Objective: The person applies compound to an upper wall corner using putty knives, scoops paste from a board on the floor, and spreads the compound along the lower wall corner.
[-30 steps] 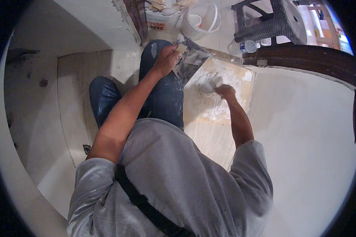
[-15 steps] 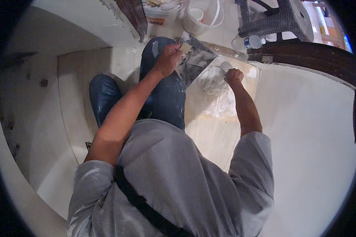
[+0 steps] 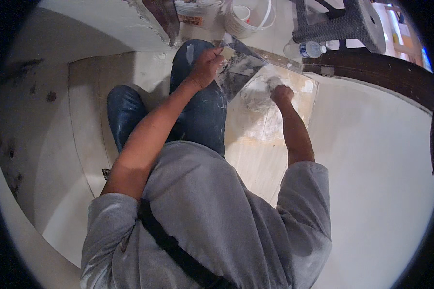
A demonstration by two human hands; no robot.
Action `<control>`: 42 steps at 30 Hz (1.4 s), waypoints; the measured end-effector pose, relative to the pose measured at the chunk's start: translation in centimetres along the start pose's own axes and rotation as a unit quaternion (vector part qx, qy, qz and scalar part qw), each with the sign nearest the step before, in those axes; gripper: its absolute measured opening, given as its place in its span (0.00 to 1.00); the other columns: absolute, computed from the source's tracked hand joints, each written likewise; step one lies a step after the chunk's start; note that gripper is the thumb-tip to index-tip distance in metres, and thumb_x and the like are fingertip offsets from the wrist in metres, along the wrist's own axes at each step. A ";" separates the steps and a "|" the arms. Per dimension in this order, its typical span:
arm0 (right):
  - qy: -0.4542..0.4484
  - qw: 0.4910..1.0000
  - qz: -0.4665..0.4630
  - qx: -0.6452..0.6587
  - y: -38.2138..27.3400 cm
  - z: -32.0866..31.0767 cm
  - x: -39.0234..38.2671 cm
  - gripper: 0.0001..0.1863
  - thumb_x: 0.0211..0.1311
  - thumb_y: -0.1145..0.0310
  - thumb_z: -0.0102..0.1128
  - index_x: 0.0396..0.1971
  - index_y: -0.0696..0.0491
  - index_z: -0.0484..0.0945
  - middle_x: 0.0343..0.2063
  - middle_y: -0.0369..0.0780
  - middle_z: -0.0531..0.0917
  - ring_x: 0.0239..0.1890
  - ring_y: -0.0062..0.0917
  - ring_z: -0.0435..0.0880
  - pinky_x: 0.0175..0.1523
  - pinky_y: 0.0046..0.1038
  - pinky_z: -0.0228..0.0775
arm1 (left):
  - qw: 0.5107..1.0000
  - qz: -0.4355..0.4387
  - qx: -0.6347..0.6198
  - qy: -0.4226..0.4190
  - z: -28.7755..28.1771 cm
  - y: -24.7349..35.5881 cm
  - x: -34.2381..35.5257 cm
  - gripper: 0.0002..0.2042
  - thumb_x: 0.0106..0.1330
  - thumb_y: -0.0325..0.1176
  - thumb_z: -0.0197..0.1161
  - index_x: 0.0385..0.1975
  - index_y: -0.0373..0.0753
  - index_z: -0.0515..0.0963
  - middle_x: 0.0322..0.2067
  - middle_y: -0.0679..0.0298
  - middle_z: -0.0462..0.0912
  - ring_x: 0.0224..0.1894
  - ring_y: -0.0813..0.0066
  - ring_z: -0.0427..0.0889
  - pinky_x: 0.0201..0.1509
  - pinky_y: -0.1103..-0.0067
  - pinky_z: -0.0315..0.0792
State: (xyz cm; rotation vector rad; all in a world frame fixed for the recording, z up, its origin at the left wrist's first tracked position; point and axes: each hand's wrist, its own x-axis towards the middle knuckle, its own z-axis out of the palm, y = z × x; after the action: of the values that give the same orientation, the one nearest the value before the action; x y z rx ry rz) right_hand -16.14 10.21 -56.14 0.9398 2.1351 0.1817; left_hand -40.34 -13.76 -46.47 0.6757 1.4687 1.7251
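Observation:
My left hand (image 3: 207,68) is closed round the pale handle of a wide, flat steel trowel (image 3: 241,68), held over my right knee with its dark blade streaked white. Just right of it, my right hand (image 3: 281,93) is a fist around a small putty knife (image 3: 273,82); the handle is hidden by my fingers, and the blade is smeared white. That blade meets a mound of wet white putty (image 3: 255,98), heaped on a pale, stained board (image 3: 265,132) on the floor. The trowel's near corner reaches the edge of the mound.
A clear plastic bucket (image 3: 236,26) with a white cup inside stands beyond the trowel, beside a white tub (image 3: 193,17). Farther right are a dark woven-pattern stool (image 3: 337,31) and a plastic bottle (image 3: 308,49). A dark curved wooden edge (image 3: 371,65) borders the white surface (image 3: 371,168).
My right hand has shifted slightly left and nearer the putty with the putty knife. The mound looks a little reshaped; my left hand and the trowel have barely moved.

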 end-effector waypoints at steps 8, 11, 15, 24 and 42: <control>-0.039 0.994 -0.001 0.104 3.7 -0.6 -3.9 0.29 0.57 0.42 0.51 0.38 0.54 0.82 0.41 0.46 0.83 0.46 0.38 0.82 0.51 0.36 0.74 | 0.999 0.019 0.023 0.013 -0.4 -1.0 -0.7 0.11 0.63 0.32 0.49 0.33 0.33 0.77 0.23 0.72 0.74 0.26 0.86 0.68 0.31 0.83 0.63; -0.075 0.992 0.007 0.097 6.3 3.7 -4.5 0.28 0.58 0.42 0.50 0.41 0.53 0.82 0.44 0.45 0.82 0.50 0.36 0.80 0.53 0.35 0.72 | 0.998 0.034 0.041 0.022 -0.2 -0.6 -0.4 0.11 0.64 0.32 0.49 0.34 0.33 0.77 0.23 0.73 0.74 0.26 0.86 0.68 0.31 0.84 0.63; -0.029 0.997 0.049 0.059 4.7 5.0 -2.8 0.21 0.56 0.48 0.55 0.38 0.50 0.83 0.43 0.41 0.83 0.49 0.32 0.81 0.51 0.32 0.74 | 1.000 -0.013 0.005 -0.003 -0.1 0.3 -0.4 0.12 0.64 0.32 0.48 0.35 0.33 0.77 0.24 0.72 0.75 0.27 0.86 0.68 0.33 0.83 0.64; -0.017 0.992 0.023 0.124 5.3 -1.1 -4.2 0.25 0.56 0.44 0.52 0.34 0.52 0.84 0.40 0.45 0.83 0.47 0.37 0.81 0.51 0.36 0.72 | 0.999 0.004 -0.041 0.008 -0.1 -0.3 -0.3 0.12 0.64 0.33 0.48 0.35 0.32 0.76 0.25 0.70 0.76 0.27 0.84 0.70 0.34 0.82 0.65; -0.081 0.980 0.043 0.177 4.3 5.3 -7.2 0.35 0.54 0.36 0.49 0.41 0.54 0.82 0.44 0.48 0.81 0.50 0.42 0.79 0.54 0.38 0.71 | 1.000 0.018 -0.020 0.004 0.6 0.6 -0.3 0.12 0.64 0.33 0.47 0.33 0.33 0.77 0.21 0.72 0.73 0.24 0.86 0.67 0.29 0.82 0.62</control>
State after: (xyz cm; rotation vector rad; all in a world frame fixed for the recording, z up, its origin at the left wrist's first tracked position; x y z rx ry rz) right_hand -6.87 7.52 -53.65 1.2069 2.0115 -0.2347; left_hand -39.80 -13.67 -45.75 0.6786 1.4313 1.7807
